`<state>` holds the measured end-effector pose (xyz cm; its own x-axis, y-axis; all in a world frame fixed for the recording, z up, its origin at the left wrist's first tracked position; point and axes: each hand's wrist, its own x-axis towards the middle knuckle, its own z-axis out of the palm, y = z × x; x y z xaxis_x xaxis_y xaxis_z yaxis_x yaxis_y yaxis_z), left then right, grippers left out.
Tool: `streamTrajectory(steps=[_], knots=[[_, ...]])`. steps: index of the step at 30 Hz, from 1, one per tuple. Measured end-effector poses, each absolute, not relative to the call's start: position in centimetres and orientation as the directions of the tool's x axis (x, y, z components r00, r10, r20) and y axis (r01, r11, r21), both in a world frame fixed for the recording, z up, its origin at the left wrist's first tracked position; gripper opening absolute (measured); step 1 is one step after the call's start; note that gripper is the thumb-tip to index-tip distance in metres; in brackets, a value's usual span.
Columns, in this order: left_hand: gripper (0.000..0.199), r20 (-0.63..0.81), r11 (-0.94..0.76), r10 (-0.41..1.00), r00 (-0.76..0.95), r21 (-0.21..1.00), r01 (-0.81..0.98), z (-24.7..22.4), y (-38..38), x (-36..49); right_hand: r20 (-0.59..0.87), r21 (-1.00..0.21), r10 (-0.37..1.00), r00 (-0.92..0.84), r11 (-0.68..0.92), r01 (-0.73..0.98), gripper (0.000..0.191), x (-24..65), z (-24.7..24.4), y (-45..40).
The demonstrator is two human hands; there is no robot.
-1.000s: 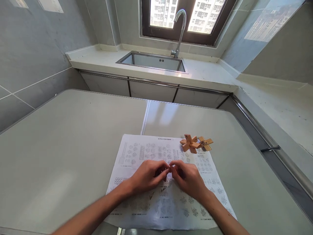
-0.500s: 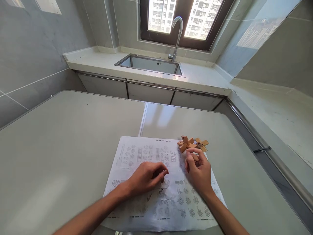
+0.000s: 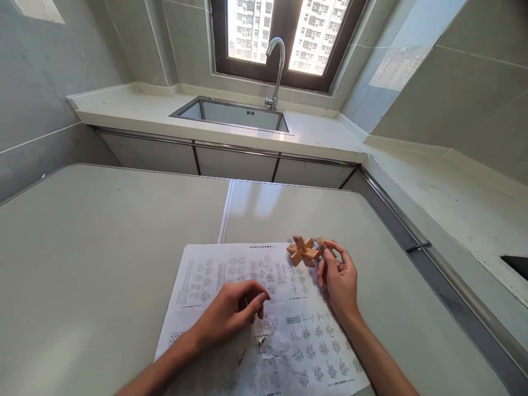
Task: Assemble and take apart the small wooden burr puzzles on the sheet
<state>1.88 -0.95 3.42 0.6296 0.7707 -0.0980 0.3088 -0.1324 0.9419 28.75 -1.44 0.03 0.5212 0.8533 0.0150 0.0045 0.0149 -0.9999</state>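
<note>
On the upper right corner of a printed sheet [image 3: 231, 256] sits a star-shaped wooden burr puzzle [image 3: 303, 252] with arms marked by dark characters. Just right of it is a second wooden burr puzzle [image 3: 320, 242], partly covered by fingers. My right hand [image 3: 341, 278] has its thumb and index finger closed on that second puzzle. Over the middle of the sheet rests my left hand [image 3: 235, 305], fingers loosely curled in and thumb near the index finger. No object shows in it.
A pale table [image 3: 124, 231] with a centre seam lies under the sheet. Beyond are a counter [image 3: 136, 113] with a sink [image 3: 231, 113], a faucet [image 3: 279, 69] and a window. Another counter [image 3: 445, 192] with a metal edge runs along the right.
The view has shifted, so the surroundings sit further left. My right hand has moved to the right-hand puzzle, uncovering the left one. My left hand stays curled over the sheet.
</note>
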Motion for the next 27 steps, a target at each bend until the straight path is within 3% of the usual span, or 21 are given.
streamTrajectory(steps=[7, 13, 27], knots=[[0.034, -0.196, 0.056, 0.770, 0.607, 0.969, 0.242, 4.4, -0.5, 1.8, -0.079, -0.997, 0.877, 0.474, -0.076, -0.027, 0.054, 29.0, 0.1, -1.1], [0.040, -0.277, 0.259, 0.783, 0.557, 0.959, 0.114, 4.2, 0.4, 1.1, -0.068, -0.998, 0.882, 0.466, -0.062, -0.029, 0.049, 29.2, -0.1, -0.8], [0.042, -0.283, 0.330, 0.843, 0.456, 0.944, -0.024, 3.5, 1.1, 1.1, -0.110, -0.978, 0.852, 0.512, -0.001, -0.208, 0.041, 29.9, 0.2, -0.4]])
